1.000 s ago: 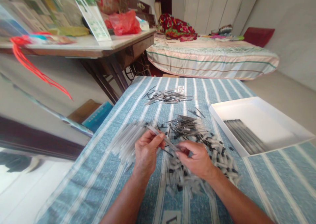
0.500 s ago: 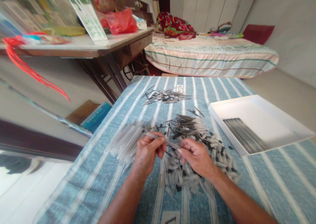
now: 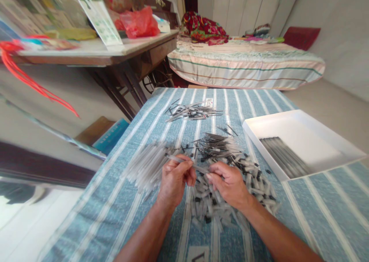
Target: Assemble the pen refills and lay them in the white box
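A translucent pen (image 3: 175,159) with a black end at its upper left runs between both hands. My left hand (image 3: 176,177) is closed round its barrel, and my right hand (image 3: 227,183) pinches its lower right end. Left of my left hand lies a pile of clear pen barrels (image 3: 147,166). Beyond my right hand are thin dark refills (image 3: 215,146). Many clear pen caps (image 3: 213,208) spread under and around my right hand. In a white box (image 3: 323,139) at the right, a row of pens (image 3: 284,156) lies side by side.
Another loose pile of dark and clear pen parts (image 3: 193,111) lies at the far side of the striped tablecloth (image 3: 115,204). A desk (image 3: 115,58) with a red plastic bag (image 3: 141,22) stands at the upper left. Behind is a bed (image 3: 245,64).
The view has shifted very slightly. Both hands keep nearly the same position on the pen.
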Tool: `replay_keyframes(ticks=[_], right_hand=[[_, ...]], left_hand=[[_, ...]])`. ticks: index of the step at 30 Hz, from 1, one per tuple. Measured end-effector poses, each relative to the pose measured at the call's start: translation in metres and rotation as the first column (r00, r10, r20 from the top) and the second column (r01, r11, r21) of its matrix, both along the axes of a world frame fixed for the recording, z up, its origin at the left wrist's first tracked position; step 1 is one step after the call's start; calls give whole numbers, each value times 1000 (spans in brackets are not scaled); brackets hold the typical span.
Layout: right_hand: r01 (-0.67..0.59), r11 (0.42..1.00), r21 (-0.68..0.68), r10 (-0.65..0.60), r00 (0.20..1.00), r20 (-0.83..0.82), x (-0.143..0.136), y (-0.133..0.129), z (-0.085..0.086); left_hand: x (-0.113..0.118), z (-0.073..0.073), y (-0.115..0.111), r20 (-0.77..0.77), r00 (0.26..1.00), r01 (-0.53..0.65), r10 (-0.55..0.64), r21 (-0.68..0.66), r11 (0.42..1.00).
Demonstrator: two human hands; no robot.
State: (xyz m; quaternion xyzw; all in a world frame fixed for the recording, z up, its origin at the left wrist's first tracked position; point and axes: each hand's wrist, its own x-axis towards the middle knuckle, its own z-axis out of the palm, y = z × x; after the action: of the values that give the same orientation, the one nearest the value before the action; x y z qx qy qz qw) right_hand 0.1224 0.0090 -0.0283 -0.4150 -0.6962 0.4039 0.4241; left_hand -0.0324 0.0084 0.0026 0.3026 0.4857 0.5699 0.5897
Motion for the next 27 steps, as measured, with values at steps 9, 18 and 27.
replay_keyframes(ticks=[9, 18, 27], right_hand=[[-63, 930, 362, -72, 935, 347, 8, 14, 11], [-25, 875, 483, -250, 832, 496, 60, 34, 33], [710, 618, 338, -668, 248, 702, 201, 32, 16]], left_hand=[[2, 3, 3, -58, 998, 33, -33, 5, 999], [7, 7, 0, -249, 963, 109, -102, 17, 994], [6, 2, 2, -487, 870, 73, -76, -26, 997]])
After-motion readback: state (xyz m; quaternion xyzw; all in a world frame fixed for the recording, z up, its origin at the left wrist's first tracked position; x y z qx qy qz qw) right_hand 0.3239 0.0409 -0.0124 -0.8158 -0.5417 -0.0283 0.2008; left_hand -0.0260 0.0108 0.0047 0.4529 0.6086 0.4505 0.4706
